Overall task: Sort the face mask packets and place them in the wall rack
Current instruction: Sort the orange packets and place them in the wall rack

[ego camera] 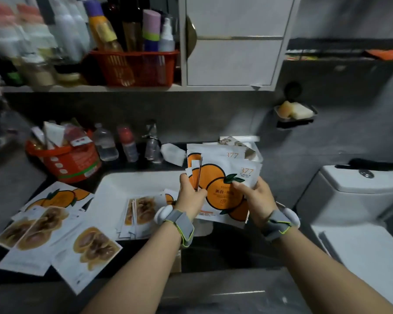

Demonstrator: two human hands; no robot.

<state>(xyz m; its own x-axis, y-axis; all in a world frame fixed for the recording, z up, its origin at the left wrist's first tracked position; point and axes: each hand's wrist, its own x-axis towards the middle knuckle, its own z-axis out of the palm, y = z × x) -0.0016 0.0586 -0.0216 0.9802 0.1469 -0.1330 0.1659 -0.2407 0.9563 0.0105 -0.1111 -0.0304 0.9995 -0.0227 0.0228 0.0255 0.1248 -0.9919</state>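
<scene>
Both hands hold a fanned stack of white face mask packets printed with oranges [222,177] above the sink. My left hand [190,194] grips the stack's left edge; my right hand [253,197] pinches its right side. More packets with a brown-and-yellow picture lie on the counter at the left [55,234], and another small pile [141,211] rests on the sink's edge. Two orange-print packets [59,197] lie behind them. A dark wall rack [340,55] at the upper right holds some flat packets.
A red tub [66,159] of tubes, small bottles [104,143] and a tap [152,141] line the back of the counter. Above, a shelf carries a red basket [134,66] of bottles. A soap dish [295,113] hangs on the wall; a toilet [354,196] stands at right.
</scene>
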